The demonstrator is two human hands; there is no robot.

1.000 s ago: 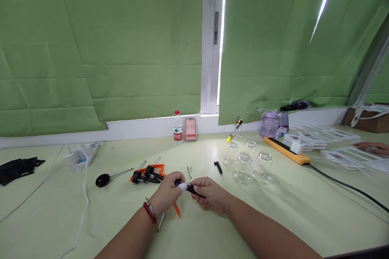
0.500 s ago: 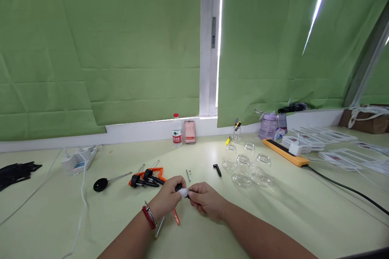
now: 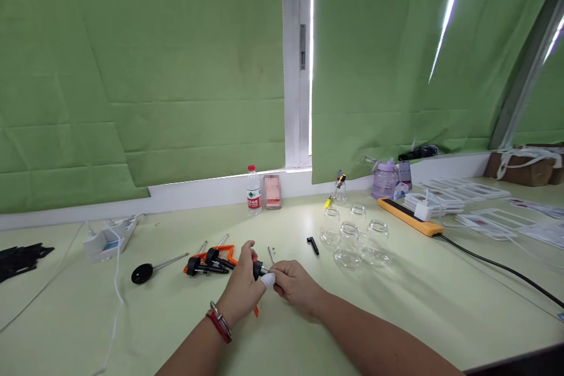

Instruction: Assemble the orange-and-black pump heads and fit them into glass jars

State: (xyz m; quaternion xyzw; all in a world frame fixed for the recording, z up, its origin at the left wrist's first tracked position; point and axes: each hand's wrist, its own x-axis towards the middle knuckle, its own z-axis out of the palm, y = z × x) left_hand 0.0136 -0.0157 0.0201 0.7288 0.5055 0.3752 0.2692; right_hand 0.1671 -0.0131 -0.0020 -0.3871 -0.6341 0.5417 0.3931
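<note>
Near the front edge of the pale green table, a small black knob-shaped part is pinched between both hands. The left hand is closed around its rounded black end, while the right hand grips the other end with thumb and forefinger, 1 fingertip being covered by a white cot. The hands are pressed close together above the tabletop, and the part is largely hidden by them, so its exact shape cannot be told.

A slip is judged possible: the piece is small and looks like smooth, hard plastic, and a twist with uneven pressure could let it spring out and roll away. The elbows could also sweep loose items off the surface.

Just behind the left hand, 2 similar black-capped pieces with thin metal stems are laid across an orange plastic frame. Further left, a flat black disc on a slim metal rod is seen. A short metal pin and a small black L-shaped piece lie beyond the hands. To the right, several clear, rounded glass jars are grouped; being glossy and fragile, they could be knocked over by a careless reach. A white power strip sits at far left, and a yellow one at right.
</note>
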